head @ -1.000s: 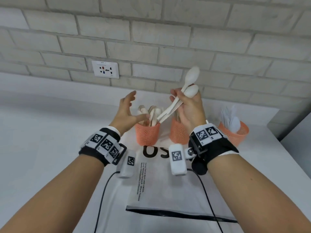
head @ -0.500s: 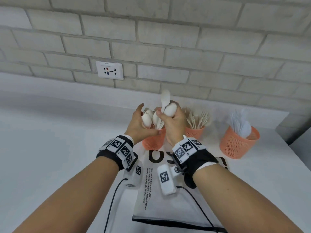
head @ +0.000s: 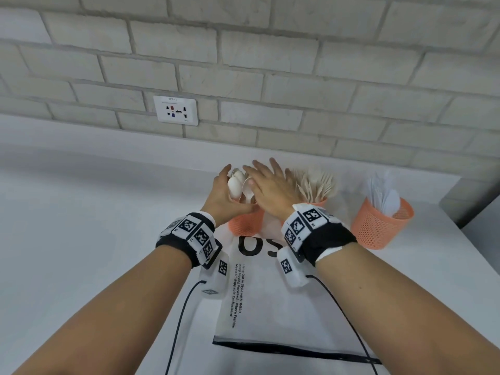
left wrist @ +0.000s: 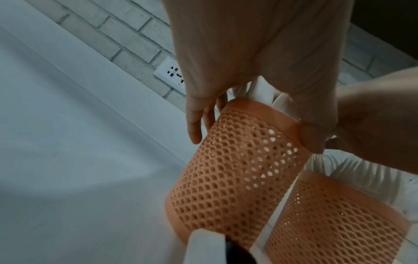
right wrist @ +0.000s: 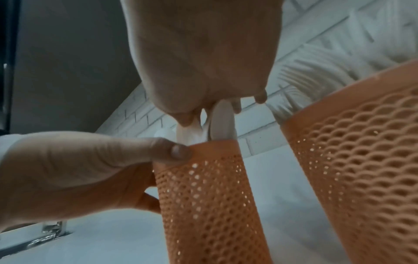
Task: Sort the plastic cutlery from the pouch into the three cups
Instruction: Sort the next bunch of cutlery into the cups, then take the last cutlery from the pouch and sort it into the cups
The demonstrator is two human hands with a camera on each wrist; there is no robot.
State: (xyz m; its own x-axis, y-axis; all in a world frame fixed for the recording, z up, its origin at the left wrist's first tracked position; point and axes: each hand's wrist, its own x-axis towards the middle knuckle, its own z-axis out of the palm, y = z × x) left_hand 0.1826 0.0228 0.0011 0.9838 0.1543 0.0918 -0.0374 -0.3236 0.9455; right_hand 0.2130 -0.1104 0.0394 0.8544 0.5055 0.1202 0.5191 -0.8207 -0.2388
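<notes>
A person's left hand (head: 220, 197) steadies the mesh spoon cup (head: 244, 223) at the far end of the white table (head: 81, 226), thumb pressed on its rim and fingers round the far side, cupping the white plastic spoons (head: 234, 185) that stand in it; the right hand (head: 266, 186), fingers straight and spread, presses down on the spoon bowls and grips nothing. Just to the right stand the fork cup (head: 315, 203) and, further right, the knife cup (head: 381, 226), both already bristling with cutlery. The printed pouch (head: 270, 307) lies flat in front of the cups, its contents not visible. The spoons look featherlight, stiff yet brittle and slick, best gathered by the handles in a loose bunch; the light mesh cup seems liable to tip unless braced at the rim
</notes>
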